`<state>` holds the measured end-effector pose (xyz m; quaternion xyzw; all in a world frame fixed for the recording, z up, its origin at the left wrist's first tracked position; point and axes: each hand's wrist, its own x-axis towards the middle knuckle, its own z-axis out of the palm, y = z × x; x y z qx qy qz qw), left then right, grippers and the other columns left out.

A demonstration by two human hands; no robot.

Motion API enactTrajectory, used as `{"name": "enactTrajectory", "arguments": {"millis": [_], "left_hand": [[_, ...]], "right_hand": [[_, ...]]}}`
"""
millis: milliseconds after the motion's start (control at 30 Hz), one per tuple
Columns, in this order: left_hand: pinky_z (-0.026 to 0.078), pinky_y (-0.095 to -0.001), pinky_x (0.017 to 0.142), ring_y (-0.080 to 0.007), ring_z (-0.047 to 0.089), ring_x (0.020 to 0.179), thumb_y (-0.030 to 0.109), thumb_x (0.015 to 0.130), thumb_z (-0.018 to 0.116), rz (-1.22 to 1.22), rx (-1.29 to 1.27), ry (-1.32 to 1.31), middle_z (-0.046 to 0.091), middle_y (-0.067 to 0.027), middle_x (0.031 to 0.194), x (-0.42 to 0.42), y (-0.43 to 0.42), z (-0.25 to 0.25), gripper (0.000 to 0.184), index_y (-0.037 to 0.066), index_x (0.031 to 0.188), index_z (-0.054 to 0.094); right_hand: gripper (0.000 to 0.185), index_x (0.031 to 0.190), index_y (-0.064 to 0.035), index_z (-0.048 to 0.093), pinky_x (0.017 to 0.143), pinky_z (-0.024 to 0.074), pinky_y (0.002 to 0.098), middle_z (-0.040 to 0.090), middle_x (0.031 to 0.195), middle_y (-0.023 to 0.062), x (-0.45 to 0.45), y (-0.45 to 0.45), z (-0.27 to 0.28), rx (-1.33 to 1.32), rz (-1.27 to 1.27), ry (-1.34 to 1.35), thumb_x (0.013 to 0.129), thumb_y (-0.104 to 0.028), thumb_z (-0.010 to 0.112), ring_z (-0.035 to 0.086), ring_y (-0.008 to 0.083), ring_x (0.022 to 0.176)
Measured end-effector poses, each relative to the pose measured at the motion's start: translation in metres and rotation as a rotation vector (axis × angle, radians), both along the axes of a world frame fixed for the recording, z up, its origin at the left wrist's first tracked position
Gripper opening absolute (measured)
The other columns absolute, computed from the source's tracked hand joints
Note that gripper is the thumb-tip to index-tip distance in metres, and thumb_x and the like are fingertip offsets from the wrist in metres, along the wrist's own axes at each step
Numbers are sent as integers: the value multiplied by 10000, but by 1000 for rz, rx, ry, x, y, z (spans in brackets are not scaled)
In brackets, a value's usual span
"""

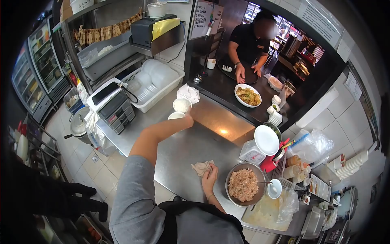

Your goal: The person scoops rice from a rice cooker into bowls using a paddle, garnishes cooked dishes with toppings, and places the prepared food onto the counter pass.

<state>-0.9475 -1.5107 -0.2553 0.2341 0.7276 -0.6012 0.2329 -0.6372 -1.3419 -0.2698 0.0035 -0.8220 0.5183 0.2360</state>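
My left hand (188,120) reaches across the steel counter (183,148) to two white bowls. Its fingers are mostly hidden behind the wrist, beside the nearer bowl (176,116); the farther bowl (182,105) holds something white. Crumpled white paper (188,93) lies just behind them. Close to my body, my right hand (209,175) is closed on a beige cloth (201,167) on the counter. To its right stands a metal bowl (244,185) of minced meat with a spoon in it.
Beyond the pass, a person (248,49) stands by a plate of food (248,95). A scale (252,152), sauce bottles (291,171) and a cutting board (264,213) are at the right. A basket (152,87) and black machine (117,112) sit at the left.
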Motion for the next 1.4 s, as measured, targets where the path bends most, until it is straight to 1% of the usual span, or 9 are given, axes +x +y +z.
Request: {"name": "enactTrajectory", "arguments": {"millis": [167, 300, 400, 633, 733, 833, 1000, 1133, 1400], "left_hand": [[100, -608, 1047, -300, 273, 1311, 402, 731, 653, -83, 178, 69, 389, -7, 1385, -12, -37, -2, 654, 162, 1308, 460], [83, -564, 1067, -269, 195, 1353, 419, 847, 476, -10, 382, 180, 258, 21, 1457, -43, -62, -12, 664, 182, 1419, 235], [71, -496, 1091, -225, 200, 1356, 418, 886, 392, 60, 337, 109, 256, 32, 1458, 46, -50, 123, 602, 223, 1424, 205], [78, -426, 1104, -135, 330, 1295, 473, 829, 474, -162, 627, 284, 428, 33, 1355, -8, -101, 33, 566, 241, 1339, 396], [99, -420, 1121, -140, 271, 1312, 306, 885, 416, 224, 1077, -15, 387, 35, 1352, 19, -93, 88, 434, 149, 1290, 416], [415, -347, 854, -179, 521, 1024, 197, 815, 498, -283, 1217, 465, 578, -46, 998, -8, -63, 1, 272, 112, 1066, 558], [283, -496, 976, -262, 382, 1184, 507, 595, 668, -416, 1496, 530, 512, -97, 1145, 205, -7, 133, 706, 59, 1129, 558], [373, -483, 890, -271, 528, 1026, 343, 814, 493, 71, 1753, 411, 534, -119, 1087, 321, 61, 92, 482, 43, 1191, 481], [275, -543, 953, -306, 432, 1119, 277, 847, 410, -34, 1095, 638, 453, -197, 1162, 338, 142, 7, 480, 43, 1265, 391]], "right_hand": [[223, 1031, 31, 486, 849, 407, 361, 528, 986, 180, -2, -1, -1, -8, -28, 35, 814, -8, 453, 531, 322, 943], [216, 1029, 31, 487, 850, 405, 359, 528, 988, 178, -2, -1, -3, -9, -28, 22, 820, -13, 454, 531, 317, 943], [213, 1027, 31, 488, 854, 403, 362, 529, 991, 178, -4, -1, -5, -3, -27, 21, 822, -21, 456, 531, 315, 942], [238, 1041, 32, 479, 866, 395, 387, 510, 1008, 197, -2, -2, -1, 20, -11, -7, 813, -8, 426, 514, 339, 964], [253, 1046, 37, 479, 886, 385, 390, 502, 1031, 195, -1, -4, -1, 33, -2, 21, 804, 2, 416, 496, 336, 1005], [293, 1075, 39, 465, 913, 373, 394, 496, 1054, 195, -2, -1, -12, -73, 81, 6, 790, 13, 404, 478, 338, 1042], [353, 1149, 38, 416, 930, 373, 403, 453, 1155, 210, -1, 2, -17, 12, 183, 80, 799, 33, 370, 458, 342, 1087], [355, 1221, 7, 390, 1003, 310, 414, 403, 1264, 185, -7, 12, -26, 123, 218, -79, 891, -124, 409, 401, 318, 1185], [402, 1253, 0, 364, 1023, 283, 411, 369, 1302, 175, 26, -3, 19, -83, 428, -77, 901, -190, 398, 372, 314, 1211]]}}
